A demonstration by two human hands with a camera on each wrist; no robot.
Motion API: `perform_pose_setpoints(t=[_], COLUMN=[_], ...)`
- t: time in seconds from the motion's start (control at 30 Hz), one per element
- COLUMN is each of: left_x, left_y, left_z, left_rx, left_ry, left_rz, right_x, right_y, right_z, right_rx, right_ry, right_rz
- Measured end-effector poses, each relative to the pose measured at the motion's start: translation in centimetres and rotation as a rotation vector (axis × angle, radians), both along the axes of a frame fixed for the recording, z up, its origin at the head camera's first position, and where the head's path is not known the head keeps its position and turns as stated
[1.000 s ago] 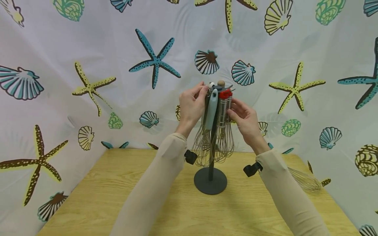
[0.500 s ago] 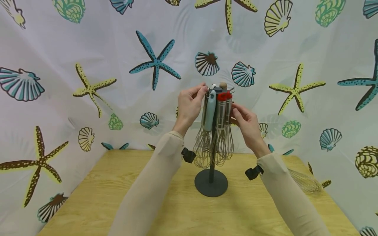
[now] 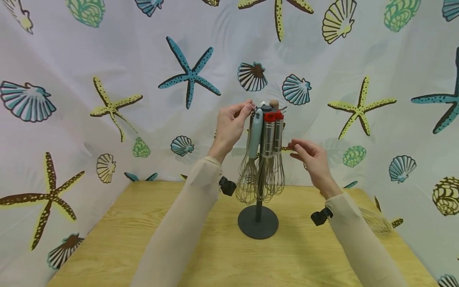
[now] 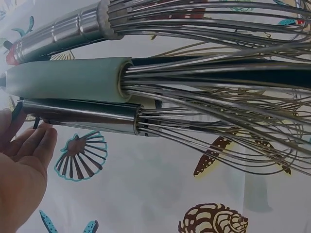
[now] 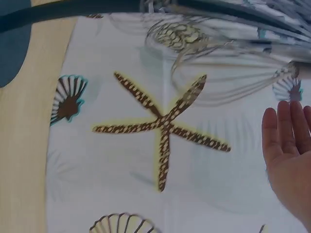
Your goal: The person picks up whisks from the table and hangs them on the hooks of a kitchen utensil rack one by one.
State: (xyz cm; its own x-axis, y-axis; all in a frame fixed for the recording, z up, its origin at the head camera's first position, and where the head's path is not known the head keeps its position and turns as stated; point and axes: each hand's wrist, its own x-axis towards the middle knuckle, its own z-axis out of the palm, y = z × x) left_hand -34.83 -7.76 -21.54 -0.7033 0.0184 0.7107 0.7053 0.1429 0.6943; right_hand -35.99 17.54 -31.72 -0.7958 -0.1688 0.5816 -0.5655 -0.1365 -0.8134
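Observation:
A dark whisk rack (image 3: 259, 215) with a round base stands upright on the table, several whisks hanging from its top. One whisk has a pale blue-green handle (image 3: 255, 129); two have silver handles with red ends (image 3: 269, 135). My left hand (image 3: 231, 124) pinches a dark hook at the rack's upper left, its fingers close to the top of a shiny metal-handled whisk (image 4: 87, 116). How far they also touch that whisk is hard to tell. My right hand (image 3: 313, 161), holding nothing, hovers right of the hanging whisks with fingers loosely bent, palm visible in the right wrist view.
Another whisk (image 3: 376, 221) lies at the right side of the wooden table (image 3: 125, 247), partly hidden by the right sleeve. A wooden whisk-handle end (image 3: 274, 104) shows at the rack's rear. Behind hangs a white curtain (image 3: 143, 52) printed with shells and starfish.
My right hand has left the red-ended whisks and moved right and down. The hanging whisks have shifted slightly. My left hand keeps its place at the rack's top.

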Motion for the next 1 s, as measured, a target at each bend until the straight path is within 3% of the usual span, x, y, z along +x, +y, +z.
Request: perform_pose_setpoints(t=[0.23, 0.63, 0.83, 1.0], left_x=[-0.2, -0.2, -0.2, -0.1], left_y=[-0.2, -0.6, -0.7, -0.7], left_z=[0.0, 0.0, 0.0, 0.0], left_rx=[0.015, 0.037, 0.035, 0.038], left_ry=[-0.043, -0.035, -0.041, -0.048], left_rz=[-0.026, -0.101, -0.105, -0.11], right_x=[-1.1, -1.9, -2.0, -2.3], right_y=[3.0, 7.2, 9.0, 11.0], right_z=[-2.8, -5.6, -7.0, -8.1], right_rx=[0.029, 0.044, 0.157, 0.266], right_ry=[-0.067, -0.157, -0.215, -0.306], right_rz=[-0.085, -0.118, -0.102, -0.042])
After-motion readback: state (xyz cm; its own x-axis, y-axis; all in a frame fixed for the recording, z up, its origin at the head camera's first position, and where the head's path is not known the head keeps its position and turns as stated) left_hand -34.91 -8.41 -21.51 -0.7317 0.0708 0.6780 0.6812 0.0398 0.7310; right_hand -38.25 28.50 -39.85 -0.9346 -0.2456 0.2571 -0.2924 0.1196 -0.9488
